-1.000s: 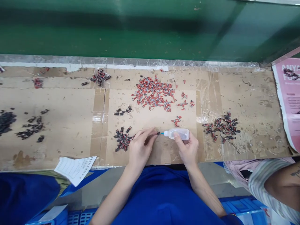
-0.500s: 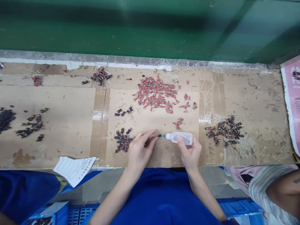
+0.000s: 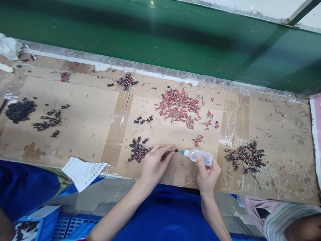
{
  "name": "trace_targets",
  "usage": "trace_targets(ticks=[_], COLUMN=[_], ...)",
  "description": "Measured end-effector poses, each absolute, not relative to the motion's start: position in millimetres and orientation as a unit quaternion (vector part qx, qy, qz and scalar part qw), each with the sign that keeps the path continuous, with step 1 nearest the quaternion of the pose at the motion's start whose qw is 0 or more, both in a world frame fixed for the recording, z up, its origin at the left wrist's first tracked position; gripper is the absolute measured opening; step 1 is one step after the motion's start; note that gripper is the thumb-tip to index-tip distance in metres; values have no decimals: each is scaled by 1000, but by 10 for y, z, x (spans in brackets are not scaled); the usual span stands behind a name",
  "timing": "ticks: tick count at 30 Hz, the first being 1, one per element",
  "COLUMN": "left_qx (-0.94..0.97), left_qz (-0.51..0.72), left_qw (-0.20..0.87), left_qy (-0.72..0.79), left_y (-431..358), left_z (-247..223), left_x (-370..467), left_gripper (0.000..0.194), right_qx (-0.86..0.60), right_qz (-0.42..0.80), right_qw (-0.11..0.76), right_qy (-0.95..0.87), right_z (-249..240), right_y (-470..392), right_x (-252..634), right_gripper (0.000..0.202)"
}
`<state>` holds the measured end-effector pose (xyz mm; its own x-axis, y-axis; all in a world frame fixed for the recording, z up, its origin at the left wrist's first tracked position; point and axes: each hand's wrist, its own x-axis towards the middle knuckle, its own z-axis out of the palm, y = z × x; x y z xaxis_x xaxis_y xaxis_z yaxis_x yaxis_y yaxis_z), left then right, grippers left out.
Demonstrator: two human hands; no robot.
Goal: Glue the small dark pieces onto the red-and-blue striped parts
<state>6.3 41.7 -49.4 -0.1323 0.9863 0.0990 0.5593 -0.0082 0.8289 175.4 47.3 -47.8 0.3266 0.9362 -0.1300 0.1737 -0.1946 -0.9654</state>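
My left hand is closed in a pinch on a small black part, which pokes out past the fingertips. My right hand is wrapped round a clear squeeze bottle lying nearly level, with the thumb on its side. The bottle's blue needle tip points left and reaches the black part; whether they touch I cannot tell. Left of my left hand lies a pile of black-and-red parts. Beyond the bottle is a small cluster of red parts.
A wide heap of red parts covers the cardboard's middle. Black-and-red parts lie at right, and a black pile at left. A paper sheet overhangs the front edge. Parts of people show at both sides; a blue crate stands below.
The view has tilted and shifted, so the table now slopes down to the right and more of its left end shows. Both hands keep their grips, with the needle tip still at the black part.
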Motion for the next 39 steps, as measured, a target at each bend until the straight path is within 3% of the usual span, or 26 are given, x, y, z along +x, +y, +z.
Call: trace_targets(ticks=[8,11,16,20,22,24,33,39], left_qx=[603,562,470,421,412,410,510,519], left_qz=[418,435,455,460,457,455,445,484], left_qw=[263,290,333,374,387,396,389,391], left_qy=[627,640,679,686,687,684,625,586], left_y=[386,315,187,127,107,93,93,110], left_z=[-502,-469,-422,-410,-420,-437,-344,-195], left_x=[-6,-78,-205,-253,-257,-256,-220,-79], left_gripper=[15,16,21,23,22,22,11,9], right_qx=[-557,-511,-539,-515,-514,-537,-508,-529], right_qz=[408,383,303,279,251,199,97,71], right_qw=[555,523,392,372,365,330,107,119], right_qy=[-464,-564,-682,-720,-734,-750,-849,-837], right_z=[-481,-448,-520,-463,-394,-347,-331,-276], right_y=[497,597,674,649,692,803,1288,1165], right_x=[1760,1565,1400,1622,1817,2010,2194,2224], right_gripper=[28,36,41,62,52,29,15,17])
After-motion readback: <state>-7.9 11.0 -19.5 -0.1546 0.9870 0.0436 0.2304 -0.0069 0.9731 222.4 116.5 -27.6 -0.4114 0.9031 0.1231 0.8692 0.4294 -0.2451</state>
